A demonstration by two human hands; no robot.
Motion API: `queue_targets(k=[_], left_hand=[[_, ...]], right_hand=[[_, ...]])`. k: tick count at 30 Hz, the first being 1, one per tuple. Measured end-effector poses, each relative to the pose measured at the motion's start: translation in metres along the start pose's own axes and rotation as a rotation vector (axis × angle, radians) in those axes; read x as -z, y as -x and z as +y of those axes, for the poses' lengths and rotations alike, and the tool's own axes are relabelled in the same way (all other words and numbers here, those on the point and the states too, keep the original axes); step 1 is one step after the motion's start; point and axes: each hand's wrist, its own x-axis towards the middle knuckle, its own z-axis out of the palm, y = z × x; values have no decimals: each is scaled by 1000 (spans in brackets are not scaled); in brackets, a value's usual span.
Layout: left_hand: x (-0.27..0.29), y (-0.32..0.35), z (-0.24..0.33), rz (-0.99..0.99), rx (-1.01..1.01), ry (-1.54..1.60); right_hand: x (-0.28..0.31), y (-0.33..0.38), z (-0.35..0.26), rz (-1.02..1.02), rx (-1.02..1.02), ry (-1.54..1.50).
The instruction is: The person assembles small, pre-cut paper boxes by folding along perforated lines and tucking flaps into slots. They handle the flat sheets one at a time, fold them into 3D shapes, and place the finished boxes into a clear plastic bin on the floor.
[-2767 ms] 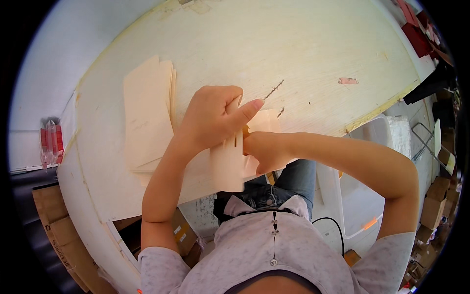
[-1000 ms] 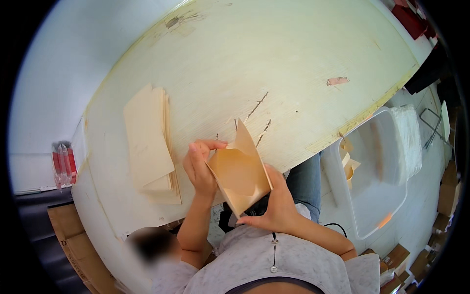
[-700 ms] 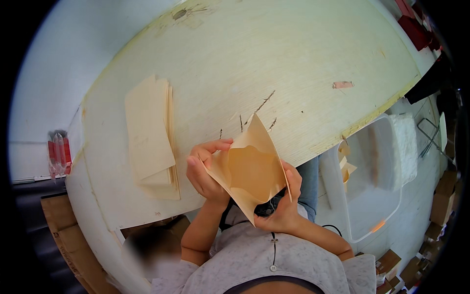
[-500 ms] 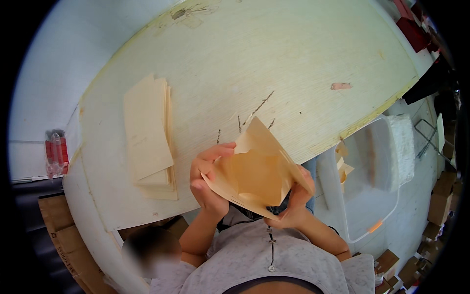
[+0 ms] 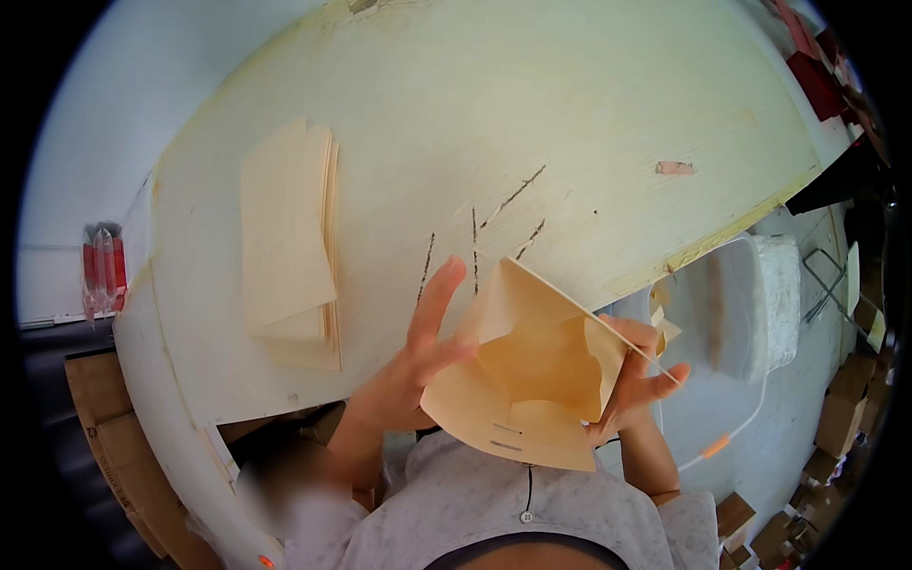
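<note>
A tan paper carton (image 5: 541, 366), its top gaping toward me, is held up in front of my chest. Its near flap has two narrow slits. My right hand (image 5: 632, 385) grips the carton's right side, fingers around a flap edge. At the opposite side, my left hand (image 5: 404, 375) has its index finger stretched up and apart, with another finger, blurred, touching the carton's left wall. The carton hides part of that hand. On the table to the left lies a stack of flat tan carton blanks (image 5: 285, 228).
A pale table (image 5: 608, 123) with dark scratches fills the middle, bearing a small pink strip (image 5: 674, 168). Right of it, a clear plastic bin (image 5: 722, 380) with tan pieces inside stands lower down. Cardboard boxes (image 5: 841, 408) lie at the far right; brown cardboard (image 5: 123, 437) stands at left.
The carton has moved slightly right and tipped so that its slotted near flap shows. My left fingers have let go of its left edge and spread; my right hand has shifted right along its side.
</note>
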Motion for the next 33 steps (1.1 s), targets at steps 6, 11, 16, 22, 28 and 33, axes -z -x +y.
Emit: queue_targets(k=[6, 11, 16, 22, 28, 33], left_hand=[[-2, 0, 19, -9, 365, 543], [-1, -5, 27, -75, 275, 401], [-2, -11, 27, -7, 133, 88], [1, -19, 30, -61, 64, -119], [-2, -23, 31, 8, 46, -142], [-2, -18, 29, 7, 25, -196]], right_hand=[[8, -7, -4, -41, -6, -70], [13, -10, -4, -152, -74, -168], [10, -7, 0, -200, -132, -308], [14, -27, -15, -230, 5, 83], [20, -48, -49, -284, -157, 301], [16, -47, -50, -282, -491, 374]])
